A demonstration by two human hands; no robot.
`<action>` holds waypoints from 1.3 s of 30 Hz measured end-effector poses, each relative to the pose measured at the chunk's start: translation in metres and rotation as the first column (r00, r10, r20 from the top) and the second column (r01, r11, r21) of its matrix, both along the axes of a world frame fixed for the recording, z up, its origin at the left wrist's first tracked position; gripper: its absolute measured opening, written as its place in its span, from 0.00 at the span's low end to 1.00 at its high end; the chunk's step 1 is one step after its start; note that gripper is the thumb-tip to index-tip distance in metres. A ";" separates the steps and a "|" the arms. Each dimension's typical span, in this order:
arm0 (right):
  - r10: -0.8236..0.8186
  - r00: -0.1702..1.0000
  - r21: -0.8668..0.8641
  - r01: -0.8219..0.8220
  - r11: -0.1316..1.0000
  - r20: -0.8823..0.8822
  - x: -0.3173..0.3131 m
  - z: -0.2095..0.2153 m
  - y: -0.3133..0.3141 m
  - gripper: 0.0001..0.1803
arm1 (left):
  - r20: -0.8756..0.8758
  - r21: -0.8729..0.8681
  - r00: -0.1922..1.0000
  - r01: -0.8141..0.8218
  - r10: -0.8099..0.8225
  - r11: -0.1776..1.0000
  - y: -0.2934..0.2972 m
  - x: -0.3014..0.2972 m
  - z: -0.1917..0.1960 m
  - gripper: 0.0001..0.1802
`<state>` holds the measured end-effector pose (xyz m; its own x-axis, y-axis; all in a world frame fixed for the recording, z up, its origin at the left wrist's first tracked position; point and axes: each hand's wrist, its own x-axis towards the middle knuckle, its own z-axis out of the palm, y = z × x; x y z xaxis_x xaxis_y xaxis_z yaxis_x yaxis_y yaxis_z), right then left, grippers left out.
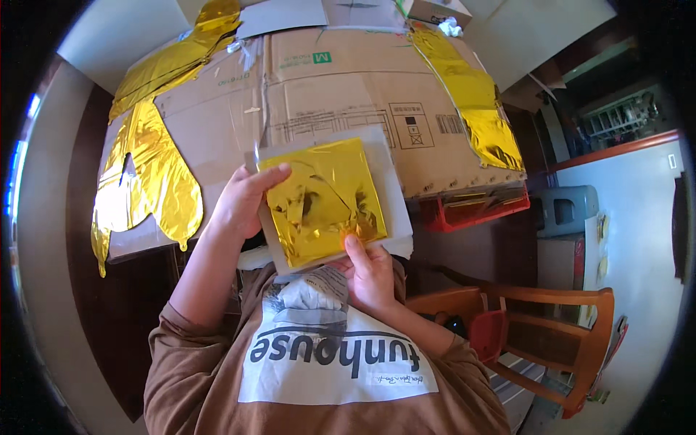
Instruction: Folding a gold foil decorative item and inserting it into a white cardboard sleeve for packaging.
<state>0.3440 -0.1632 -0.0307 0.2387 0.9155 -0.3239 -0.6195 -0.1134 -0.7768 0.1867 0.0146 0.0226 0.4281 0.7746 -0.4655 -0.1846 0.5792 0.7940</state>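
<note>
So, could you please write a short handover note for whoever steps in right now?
Left hand: grips the left edge of the grey card, thumb on the gold foil square.
Right hand: holds the card's lower edge, thumb pressing the foil's bottom corner.
The card is held up over the flattened cardboard on the table; gold foil strips lie on the cardboard at left and right.
Done: the crinkled foil lies on the card's face.
Left: the foil looks wrinkled and not smoothed; whether it is stuck down cannot be told.
</note>
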 end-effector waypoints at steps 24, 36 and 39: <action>0.487 0.873 -0.295 -0.461 0.837 0.014 0.079 0.041 -0.051 0.20 | 0.249 -0.267 0.921 0.364 -0.300 0.892 -0.123 -0.118 -0.023 0.27; 0.386 0.907 0.033 -0.386 0.922 -0.169 0.099 0.037 0.037 0.38 | 0.156 0.062 0.980 0.113 -0.122 0.992 -0.067 -0.038 -0.004 0.53; 0.349 0.933 0.050 -0.346 0.937 -0.087 0.095 0.034 0.029 0.40 | 0.260 0.084 0.964 0.041 -0.061 0.996 -0.063 -0.041 -0.027 0.53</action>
<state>0.4395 -0.1345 0.0030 -0.1259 0.9466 -0.2970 -0.6162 -0.3092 -0.7243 0.1452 -0.0487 -0.0042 0.5671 0.7776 -0.2716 -0.3636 0.5322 0.7645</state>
